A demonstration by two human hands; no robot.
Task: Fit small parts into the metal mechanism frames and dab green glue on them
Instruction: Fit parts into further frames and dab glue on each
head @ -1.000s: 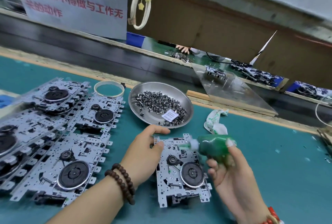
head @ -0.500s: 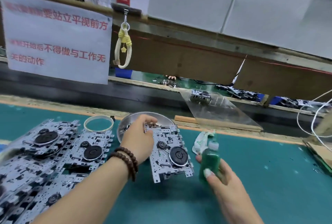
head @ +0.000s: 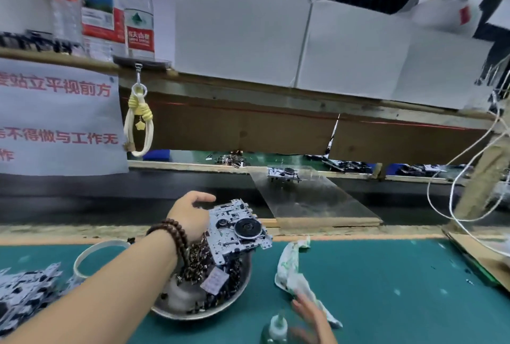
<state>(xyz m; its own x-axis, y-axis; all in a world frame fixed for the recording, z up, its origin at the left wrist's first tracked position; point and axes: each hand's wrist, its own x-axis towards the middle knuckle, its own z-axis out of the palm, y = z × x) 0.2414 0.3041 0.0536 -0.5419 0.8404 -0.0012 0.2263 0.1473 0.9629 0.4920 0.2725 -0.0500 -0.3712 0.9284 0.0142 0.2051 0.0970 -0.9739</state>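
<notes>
Left hand [head: 190, 216] grips a metal frame [head: 238, 230] above the parts bowl [head: 237, 296]; right hand [head: 311, 321] blurred.

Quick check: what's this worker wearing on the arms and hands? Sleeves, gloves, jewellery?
No gloves and no sleeves in view: both forearms are bare. The left hand has a dark brown bead bracelet wrapped twice round the wrist. The right hand is blurred at the frame's bottom edge; its wrist is cut off, so nothing worn shows there.

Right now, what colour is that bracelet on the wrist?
Dark brown: the bead bracelet wraps the left wrist, seen in the head view.
</notes>
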